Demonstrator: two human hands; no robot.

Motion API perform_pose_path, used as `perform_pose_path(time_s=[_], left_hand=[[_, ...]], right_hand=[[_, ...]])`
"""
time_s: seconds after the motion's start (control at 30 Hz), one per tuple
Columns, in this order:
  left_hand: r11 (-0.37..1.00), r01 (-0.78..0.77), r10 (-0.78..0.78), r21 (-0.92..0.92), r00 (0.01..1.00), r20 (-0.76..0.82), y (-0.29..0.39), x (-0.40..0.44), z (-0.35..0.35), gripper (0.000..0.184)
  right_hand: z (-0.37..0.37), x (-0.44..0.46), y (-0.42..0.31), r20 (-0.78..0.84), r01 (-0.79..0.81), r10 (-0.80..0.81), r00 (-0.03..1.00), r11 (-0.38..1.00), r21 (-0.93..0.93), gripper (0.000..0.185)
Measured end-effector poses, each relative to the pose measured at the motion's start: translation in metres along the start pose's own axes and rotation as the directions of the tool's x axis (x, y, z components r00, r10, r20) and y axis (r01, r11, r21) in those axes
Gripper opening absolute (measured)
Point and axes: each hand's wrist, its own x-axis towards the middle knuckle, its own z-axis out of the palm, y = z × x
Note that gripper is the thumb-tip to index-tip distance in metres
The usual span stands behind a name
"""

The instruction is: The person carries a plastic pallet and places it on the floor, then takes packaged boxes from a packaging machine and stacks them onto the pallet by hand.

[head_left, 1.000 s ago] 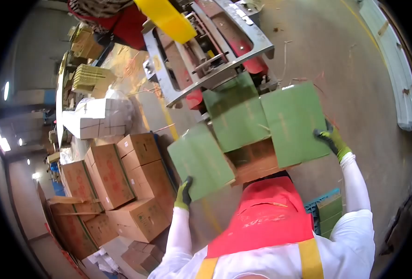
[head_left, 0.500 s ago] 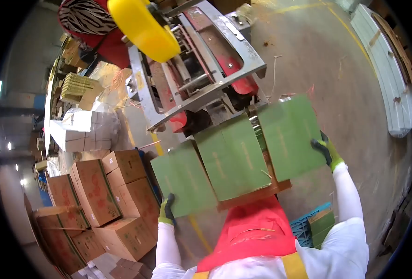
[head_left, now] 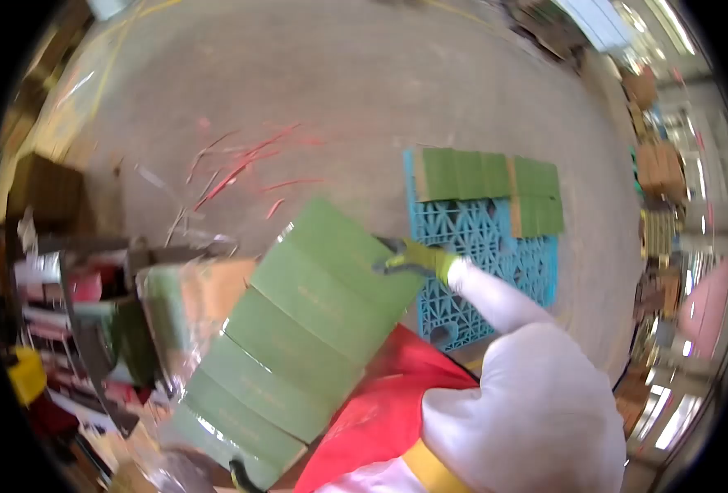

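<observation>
Your right hand (head_left: 417, 260) grips the boxes (head_left: 298, 308), lower centre of frame; your left hand (head_left: 241, 476) touches them, finger state unclear. Likely stiff, slick, heavyish: press both ends.

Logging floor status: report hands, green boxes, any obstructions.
Right hand holding green boxes at far end. Left hand at near end, partly cropped. Red straps loose on floor beyond.

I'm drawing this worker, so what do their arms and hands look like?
The right hand wears a bright yellow-green glove with dark grey on the fingers. A long white sleeve covers that arm, looser near the shoulder. The left hand barely shows: just dark glove with a yellow-green edge.
</observation>
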Motion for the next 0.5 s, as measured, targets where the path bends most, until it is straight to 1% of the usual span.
perform_pose_path(time_s=[0.03, 0.1, 0.17, 0.23, 0.3, 0.33, 0.4, 0.47, 0.5], left_hand=[[0.998, 0.001, -0.004, 0.066, 0.999, 0.054, 0.014, -0.004, 0.016, 0.045], [0.977, -0.011, -0.022, 0.212, 0.988, 0.153, 0.035, -0.012, 0.048, 0.045], [0.942, -0.031, -0.058, 0.335, 0.966, 0.252, 0.048, -0.021, 0.082, 0.045], [0.901, -0.059, -0.100, 0.429, 0.935, 0.340, 0.048, -0.025, 0.120, 0.044], [0.847, -0.092, -0.154, 0.523, 0.900, 0.408, 0.040, -0.023, 0.160, 0.044], [0.826, -0.110, -0.176, 0.553, 0.882, 0.438, 0.025, -0.016, 0.183, 0.044], [0.718, -0.172, -0.198, 0.675, 0.879, 0.435, -0.021, 0.010, 0.226, 0.043], [0.706, -0.367, -0.051, 0.606, 0.827, 0.560, -0.062, 0.010, 0.319, 0.034], [0.852, -0.191, -0.091, 0.488, 0.863, 0.497, -0.092, 0.015, 0.365, 0.035]], right_hand=[[-0.009, -0.029, 0.031, -0.032, -0.006, 0.005, 0.999, 0.999, -0.033, 0.084], [-0.022, -0.096, 0.057, -0.060, -0.158, 0.174, 0.983, 0.964, 0.216, 0.079], [-0.036, -0.148, 0.108, -0.140, -0.177, 0.244, 0.960, 0.910, 0.376, 0.075], [-0.051, -0.191, 0.190, -0.331, -0.158, 0.261, 0.907, 0.938, 0.308, 0.071], [-0.081, -0.229, 0.213, -0.272, -0.275, 0.459, 0.846, 0.812, 0.515, 0.068], [-0.101, -0.246, 0.248, -0.331, -0.288, 0.471, 0.817, 0.833, 0.472, 0.068], [-0.133, -0.273, 0.319, -0.425, -0.333, 0.493, 0.759, 0.855, 0.398, 0.067], [-0.174, -0.283, 0.382, -0.484, -0.399, 0.513, 0.709, 0.857, 0.325, 0.066], [-0.197, -0.283, 0.413, -0.500, -0.442, 0.527, 0.687, 0.849, 0.289, 0.066]])
